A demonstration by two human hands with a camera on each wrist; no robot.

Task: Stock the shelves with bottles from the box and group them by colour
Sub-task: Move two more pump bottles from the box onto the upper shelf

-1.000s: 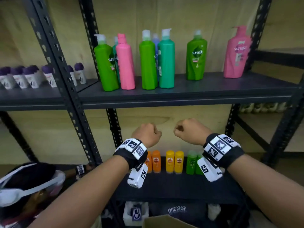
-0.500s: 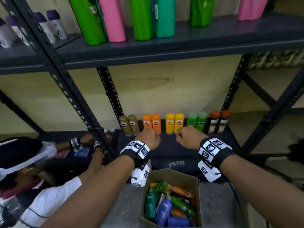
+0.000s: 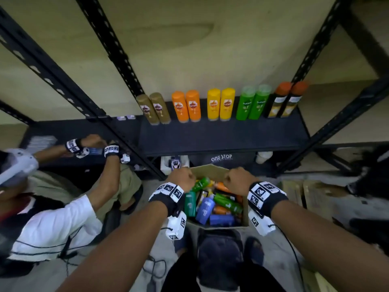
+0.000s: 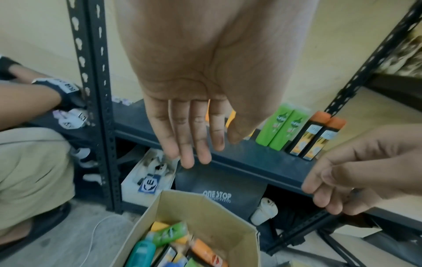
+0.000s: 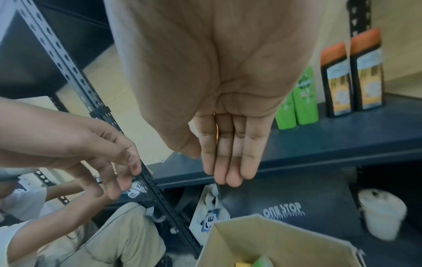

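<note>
Cardboard box (image 3: 212, 171) below both hands' fingers was full; left hand (image 4: 189, 101) and right hand (image 5: 226, 115) straight-fingered, empty; shelf (image 3: 221, 133) above held paired bottles (image 3: 221, 105).

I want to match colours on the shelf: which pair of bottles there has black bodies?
The rightmost pair: black bodies with orange caps and yellow labels. The other four pairs are gold, orange, yellow and green.

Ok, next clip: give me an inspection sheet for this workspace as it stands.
Surface: dark shelf, front part bare.
Job's things: cardboard box of mixed bottles on the floor; on the shelf, pairs of gold, orange, yellow, green and black orange-capped bottles.
Clutter: black One Stop bag under the shelf.
Grippers: left hand and right hand over the box, fingers straight, holding nothing.
Cables: dark cable on the floor.
Surroundings: second person crouching at the neighbouring rack.
</note>
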